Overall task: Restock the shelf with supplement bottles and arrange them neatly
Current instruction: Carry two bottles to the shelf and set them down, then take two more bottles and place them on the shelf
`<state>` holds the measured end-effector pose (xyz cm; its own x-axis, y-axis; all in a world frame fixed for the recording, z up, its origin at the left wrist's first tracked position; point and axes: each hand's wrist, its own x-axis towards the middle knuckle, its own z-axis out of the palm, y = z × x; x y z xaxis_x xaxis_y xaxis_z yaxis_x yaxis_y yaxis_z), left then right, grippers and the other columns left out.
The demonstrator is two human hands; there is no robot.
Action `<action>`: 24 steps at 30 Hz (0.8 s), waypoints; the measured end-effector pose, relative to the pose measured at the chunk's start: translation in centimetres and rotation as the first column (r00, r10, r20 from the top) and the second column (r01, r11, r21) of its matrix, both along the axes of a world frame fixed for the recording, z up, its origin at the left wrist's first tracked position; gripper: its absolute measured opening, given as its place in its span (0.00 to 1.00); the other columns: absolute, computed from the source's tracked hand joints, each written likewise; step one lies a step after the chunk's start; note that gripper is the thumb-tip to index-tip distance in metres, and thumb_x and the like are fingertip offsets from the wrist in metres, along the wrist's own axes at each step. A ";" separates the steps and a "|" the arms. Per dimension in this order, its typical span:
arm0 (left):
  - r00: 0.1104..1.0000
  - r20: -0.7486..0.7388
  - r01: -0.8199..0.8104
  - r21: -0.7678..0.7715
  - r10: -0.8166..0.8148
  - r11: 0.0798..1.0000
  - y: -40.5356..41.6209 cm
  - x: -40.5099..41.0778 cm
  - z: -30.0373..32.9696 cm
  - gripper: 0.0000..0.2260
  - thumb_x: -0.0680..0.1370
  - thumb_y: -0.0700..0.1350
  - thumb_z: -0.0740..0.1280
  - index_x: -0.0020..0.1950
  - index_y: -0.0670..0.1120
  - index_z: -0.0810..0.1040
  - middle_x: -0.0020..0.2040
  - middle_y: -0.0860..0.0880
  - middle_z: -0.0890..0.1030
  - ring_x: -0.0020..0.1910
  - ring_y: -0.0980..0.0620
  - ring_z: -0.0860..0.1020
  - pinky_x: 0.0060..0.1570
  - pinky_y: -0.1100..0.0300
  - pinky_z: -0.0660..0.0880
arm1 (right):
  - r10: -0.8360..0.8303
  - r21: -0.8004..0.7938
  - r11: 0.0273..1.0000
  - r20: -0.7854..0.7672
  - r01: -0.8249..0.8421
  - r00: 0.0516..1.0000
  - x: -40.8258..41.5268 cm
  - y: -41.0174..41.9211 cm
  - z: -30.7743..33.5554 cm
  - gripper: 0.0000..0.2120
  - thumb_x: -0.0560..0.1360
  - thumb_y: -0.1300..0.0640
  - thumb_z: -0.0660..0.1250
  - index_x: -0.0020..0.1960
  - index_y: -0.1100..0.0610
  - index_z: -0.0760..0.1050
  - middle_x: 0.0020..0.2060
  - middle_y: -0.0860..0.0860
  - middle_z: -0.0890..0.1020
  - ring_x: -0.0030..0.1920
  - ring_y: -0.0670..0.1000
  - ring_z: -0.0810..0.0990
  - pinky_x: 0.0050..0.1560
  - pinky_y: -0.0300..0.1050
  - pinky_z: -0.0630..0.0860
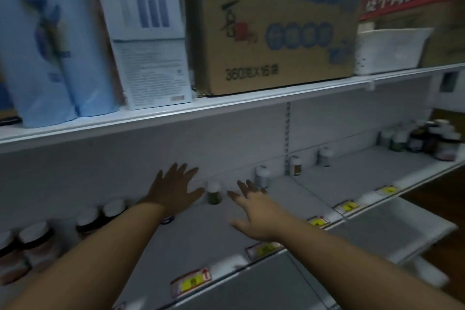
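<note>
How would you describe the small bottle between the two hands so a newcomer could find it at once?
Start at the big cardboard box on the upper shelf, then drop to the shelf below. Against the back wall, between the open left hand and right hand, stands the green bottle. Unlike its paler right-hand neighbours, its body is green under a white cap.

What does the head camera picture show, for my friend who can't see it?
Two open hands, left hand and right hand, reach toward a small green bottle at the back of a white shelf. More bottles stand along it; boxes sit above.
</note>
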<state>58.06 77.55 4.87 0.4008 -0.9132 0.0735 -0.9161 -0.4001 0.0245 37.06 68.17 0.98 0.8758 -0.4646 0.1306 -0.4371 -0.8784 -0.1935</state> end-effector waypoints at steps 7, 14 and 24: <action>0.967 -0.014 0.252 -0.016 -0.253 0.967 -12.4 -16.4 1.1 0.31 0.76 0.64 0.55 0.75 0.55 0.54 0.77 0.49 0.56 0.75 0.47 0.56 0.73 0.49 0.55 | -0.250 0.043 0.968 0.025 0.249 0.968 -17.0 -6.7 0.1 0.33 0.76 0.39 0.58 0.76 0.46 0.48 0.77 0.53 0.45 0.77 0.54 0.43 0.75 0.56 0.46; 0.874 -0.026 0.485 0.026 -0.485 0.874 -25.3 -31.0 -0.6 0.30 0.76 0.64 0.54 0.76 0.55 0.54 0.78 0.48 0.54 0.76 0.47 0.54 0.74 0.49 0.54 | -0.542 0.098 0.838 0.034 0.536 0.840 -32.3 -13.1 -1.7 0.32 0.77 0.39 0.56 0.76 0.45 0.49 0.77 0.54 0.46 0.77 0.54 0.43 0.76 0.53 0.46; 0.719 -0.221 0.684 0.056 -0.659 0.728 -44.4 -44.2 -2.7 0.30 0.77 0.62 0.55 0.76 0.53 0.52 0.78 0.48 0.54 0.76 0.47 0.56 0.74 0.50 0.56 | -0.726 0.120 0.677 -0.052 0.726 0.685 -44.4 -26.2 -0.9 0.32 0.77 0.40 0.57 0.76 0.45 0.48 0.77 0.50 0.48 0.77 0.51 0.44 0.74 0.47 0.49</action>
